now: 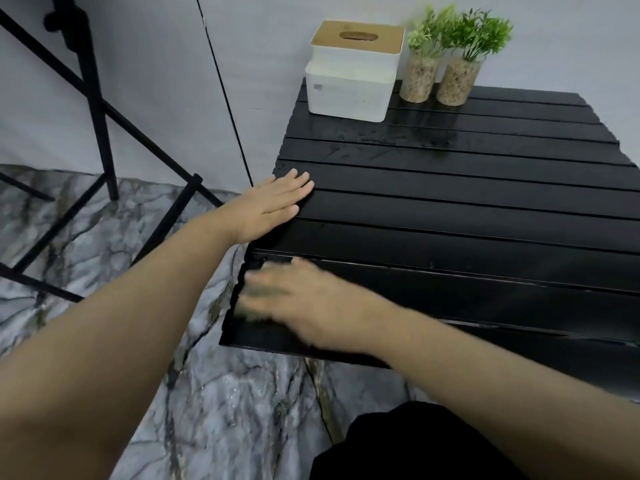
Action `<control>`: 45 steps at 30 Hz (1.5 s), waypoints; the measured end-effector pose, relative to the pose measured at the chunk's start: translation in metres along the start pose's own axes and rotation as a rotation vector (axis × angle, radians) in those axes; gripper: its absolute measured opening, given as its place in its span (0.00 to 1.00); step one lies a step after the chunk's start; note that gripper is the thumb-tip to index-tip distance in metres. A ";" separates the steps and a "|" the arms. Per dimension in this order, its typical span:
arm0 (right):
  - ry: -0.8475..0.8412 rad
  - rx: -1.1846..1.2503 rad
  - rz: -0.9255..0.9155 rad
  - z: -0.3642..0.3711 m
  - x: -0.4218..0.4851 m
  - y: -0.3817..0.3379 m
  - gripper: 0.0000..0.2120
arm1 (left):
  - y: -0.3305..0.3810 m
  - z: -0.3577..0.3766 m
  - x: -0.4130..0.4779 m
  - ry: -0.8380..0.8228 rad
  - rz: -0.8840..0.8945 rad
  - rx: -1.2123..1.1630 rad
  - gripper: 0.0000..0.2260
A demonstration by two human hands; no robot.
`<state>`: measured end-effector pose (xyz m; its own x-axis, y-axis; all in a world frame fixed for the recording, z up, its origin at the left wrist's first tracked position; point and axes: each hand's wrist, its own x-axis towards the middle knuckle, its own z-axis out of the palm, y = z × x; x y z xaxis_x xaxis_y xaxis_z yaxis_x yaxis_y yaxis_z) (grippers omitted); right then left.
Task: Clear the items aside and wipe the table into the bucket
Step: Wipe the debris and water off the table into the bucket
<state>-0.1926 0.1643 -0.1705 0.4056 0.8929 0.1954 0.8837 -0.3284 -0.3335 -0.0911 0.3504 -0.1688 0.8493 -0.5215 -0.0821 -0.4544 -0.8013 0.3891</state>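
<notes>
— Upper right of the frame, what stands cleared?

— My tissue box [353,74] and two potted plants [450,60] sit together at the table's [467,209] far edge, so I judge clearing done. Damp streaks show just before them; wiping seems underway.

— Hands?

— My left hand [273,207] lies flat at the left edge, fingers together, holding nothing. My right hand [311,306] is blurred near the lower-left corner; cloth or grip, I cannot tell.

— Bucket?

— Not in view. Slats are bare centre and right; marble floor [104,271] lies past the left edge.
</notes>
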 end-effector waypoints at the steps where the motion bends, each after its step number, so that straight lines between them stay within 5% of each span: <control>1: 0.016 -0.009 0.091 -0.007 0.006 0.008 0.20 | 0.000 -0.001 0.000 -0.002 0.005 0.019 0.23; 3: 0.049 -0.021 0.209 -0.009 0.019 0.015 0.19 | 0.000 -0.001 0.001 -0.003 0.009 0.044 0.24; 7: 0.025 -0.046 -0.059 0.017 0.022 -0.027 0.18 | 0.004 0.002 0.001 0.024 -0.011 0.067 0.25; 10: 0.058 -0.039 -0.064 0.012 -0.007 -0.028 0.23 | 0.004 0.004 0.000 0.026 -0.016 0.063 0.25; 15: 0.099 -0.108 0.260 -0.031 -0.117 0.023 0.23 | 0.004 0.004 0.001 0.047 -0.012 0.062 0.22; 20: 0.328 -0.068 0.838 -0.061 -0.140 0.067 0.20 | 0.011 -0.001 0.002 0.013 -0.032 0.096 0.22; 26: 0.025 -0.063 0.195 -0.003 -0.059 -0.035 0.24 | 0.020 -0.005 0.007 0.055 -0.114 0.057 0.22; 29: 0.047 -0.072 0.225 -0.028 -0.054 0.020 0.21 | 0.027 -0.002 0.011 0.198 -0.233 -0.118 0.21; 35: 0.304 -0.161 0.922 -0.089 -0.032 0.199 0.19 | 0.033 0.001 0.039 0.273 -0.313 -0.067 0.22; 37: 0.299 -0.174 0.868 -0.074 -0.006 0.195 0.19 | 0.030 -0.001 0.057 0.279 -0.350 -0.041 0.22; 41: 0.211 -0.180 0.450 -0.045 0.033 0.156 0.21 | 0.023 0.000 0.086 0.240 -0.414 0.056 0.22; 43: 0.241 -0.235 0.577 -0.061 0.023 0.185 0.20 | 0.023 0.000 0.089 0.217 -0.420 0.069 0.23; 45: 0.327 -0.195 0.889 -0.081 0.003 0.223 0.20 | 0.024 -0.002 0.087 0.204 -0.421 0.073 0.23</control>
<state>0.0243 0.0687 -0.1693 0.9638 0.1735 0.2024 0.2340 -0.9143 -0.3305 -0.0273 0.2863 -0.1651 0.9958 -0.0848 -0.0341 -0.0711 -0.9531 0.2941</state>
